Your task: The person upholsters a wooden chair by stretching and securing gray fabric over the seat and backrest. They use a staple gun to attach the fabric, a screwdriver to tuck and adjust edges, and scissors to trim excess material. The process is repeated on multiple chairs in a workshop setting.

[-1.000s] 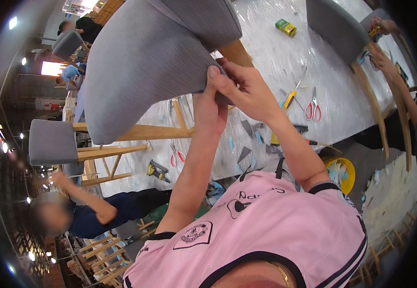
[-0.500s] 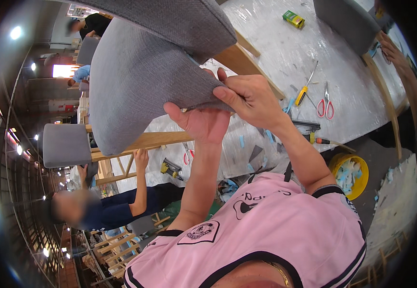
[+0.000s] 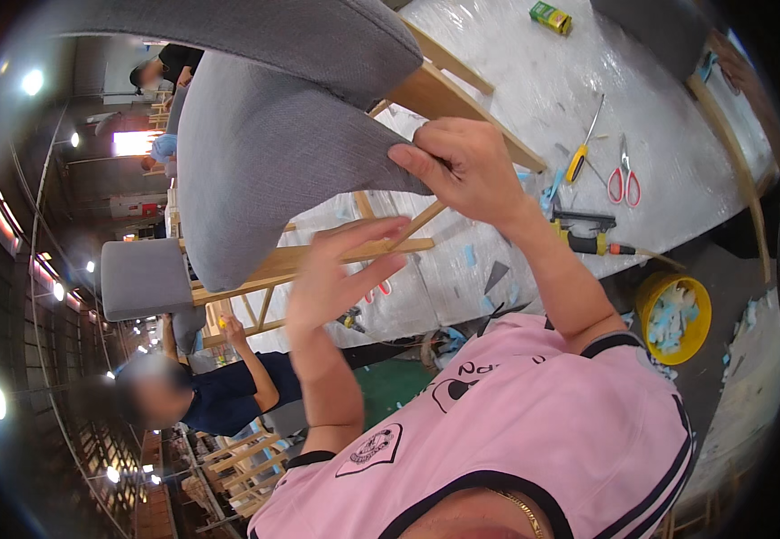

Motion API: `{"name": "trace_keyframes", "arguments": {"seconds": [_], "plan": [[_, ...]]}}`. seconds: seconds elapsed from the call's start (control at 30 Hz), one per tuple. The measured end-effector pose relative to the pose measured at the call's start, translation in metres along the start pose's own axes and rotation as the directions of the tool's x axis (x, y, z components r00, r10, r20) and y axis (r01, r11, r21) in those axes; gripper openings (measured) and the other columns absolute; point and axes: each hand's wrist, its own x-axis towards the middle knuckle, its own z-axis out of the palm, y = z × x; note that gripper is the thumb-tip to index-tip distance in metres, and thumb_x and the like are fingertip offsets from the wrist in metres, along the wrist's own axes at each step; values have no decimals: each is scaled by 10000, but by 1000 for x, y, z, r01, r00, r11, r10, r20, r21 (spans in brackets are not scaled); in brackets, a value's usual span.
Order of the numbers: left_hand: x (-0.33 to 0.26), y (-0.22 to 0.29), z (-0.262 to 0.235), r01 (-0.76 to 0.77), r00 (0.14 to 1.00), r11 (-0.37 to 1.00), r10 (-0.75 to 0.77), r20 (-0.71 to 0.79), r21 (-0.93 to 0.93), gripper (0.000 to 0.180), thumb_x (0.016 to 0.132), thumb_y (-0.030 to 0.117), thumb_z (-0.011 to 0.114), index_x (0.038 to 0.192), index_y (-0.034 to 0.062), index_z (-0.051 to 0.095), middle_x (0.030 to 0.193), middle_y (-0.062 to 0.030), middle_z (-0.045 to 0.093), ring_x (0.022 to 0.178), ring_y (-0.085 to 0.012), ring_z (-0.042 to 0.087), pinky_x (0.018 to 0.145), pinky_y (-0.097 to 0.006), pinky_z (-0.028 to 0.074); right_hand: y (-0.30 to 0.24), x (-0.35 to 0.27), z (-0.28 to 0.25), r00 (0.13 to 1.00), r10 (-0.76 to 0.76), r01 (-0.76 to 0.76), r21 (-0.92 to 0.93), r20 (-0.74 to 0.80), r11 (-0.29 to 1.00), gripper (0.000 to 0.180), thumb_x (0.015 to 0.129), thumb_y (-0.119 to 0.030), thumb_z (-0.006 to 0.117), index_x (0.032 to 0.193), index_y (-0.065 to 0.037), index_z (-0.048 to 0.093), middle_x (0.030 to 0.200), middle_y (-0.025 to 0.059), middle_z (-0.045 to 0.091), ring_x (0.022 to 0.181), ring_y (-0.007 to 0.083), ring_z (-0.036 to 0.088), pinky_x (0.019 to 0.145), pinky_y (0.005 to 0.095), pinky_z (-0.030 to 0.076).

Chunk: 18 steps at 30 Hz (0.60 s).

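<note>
A grey upholstered chair [image 3: 264, 153] with wooden legs lies in front of me, its seat bulging toward the left. My right hand [image 3: 473, 171] pinches a loose flap of its grey fabric [image 3: 354, 148] between thumb and fingers and pulls it out to the right. Lower and to the left, my left hand [image 3: 341, 274] is off the fabric, its fingers stretched out and thumb apart, in front of a wooden chair leg [image 3: 417, 244]. The hand is slightly blurred.
On the plastic-covered table [image 3: 516, 99] lie a yellow-handled screwdriver [image 3: 576, 163], red-handled scissors [image 3: 624, 184], a staple gun [image 3: 583, 241] and a green-yellow box [image 3: 551, 18]. A yellow bucket [image 3: 703, 332] of scraps stands below right. A co-worker [image 3: 237, 391] handles another grey chair [image 3: 146, 278] at left.
My left hand has let go of the fabric's lower edge and moved down and left. My right hand keeps its pinch on the flap. The view has shifted slightly.
</note>
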Motion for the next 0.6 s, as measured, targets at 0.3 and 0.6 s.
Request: {"name": "trace_keyframes", "arguments": {"seconds": [0.3,0.6], "plan": [[79,68,-73,53,837,665,377,-396,745,1241,656,591,901,1547,-57,330,1425,-335,542,1294,-472,579,1098,-479,457,0,3,1,981,-154,107,-326,-120,939,351,882,-403,769,723,-95,714,1029,99,675,950,286,625,806,411,479],[74,59,-65,101,826,545,420,-375,832,1166,615,671,887,1429,-57,477,1345,-322,596,1228,-477,617,1032,-504,496,9,-1,3,962,-210,177,-184,-175,967,363,850,-369,802,727,-41,706,1443,239,564,1187,390,639,950,442,525]]}}
